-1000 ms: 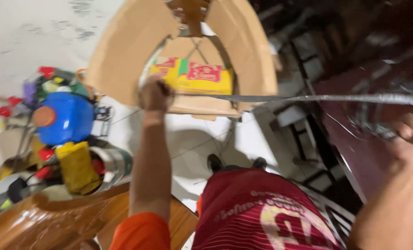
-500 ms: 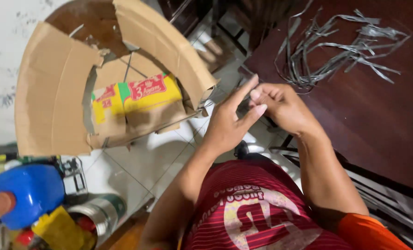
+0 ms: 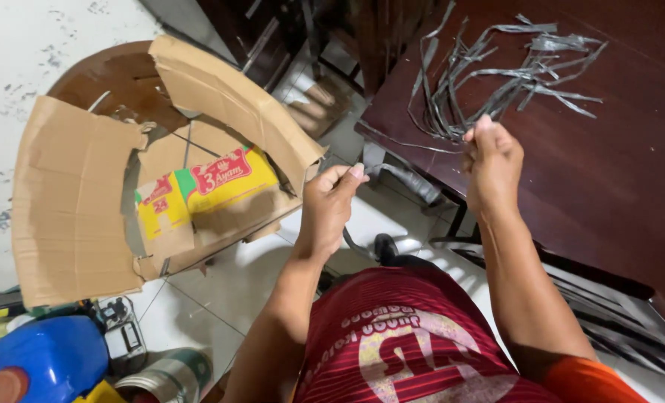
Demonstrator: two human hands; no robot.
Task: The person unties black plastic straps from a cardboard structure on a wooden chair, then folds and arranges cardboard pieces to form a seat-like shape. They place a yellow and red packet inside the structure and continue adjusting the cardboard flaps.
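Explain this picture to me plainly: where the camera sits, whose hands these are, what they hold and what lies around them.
The camera sits on a person's head and looks down, so both hands belong to the wearer. The left hand and the right hand each pinch a thin grey strip stretched between them. More such strips lie in a loose pile on the dark wooden table at the right. At the left, a torn cardboard box with a yellow printed panel rests on a round wooden stool. A blue container stands on the tiled floor.
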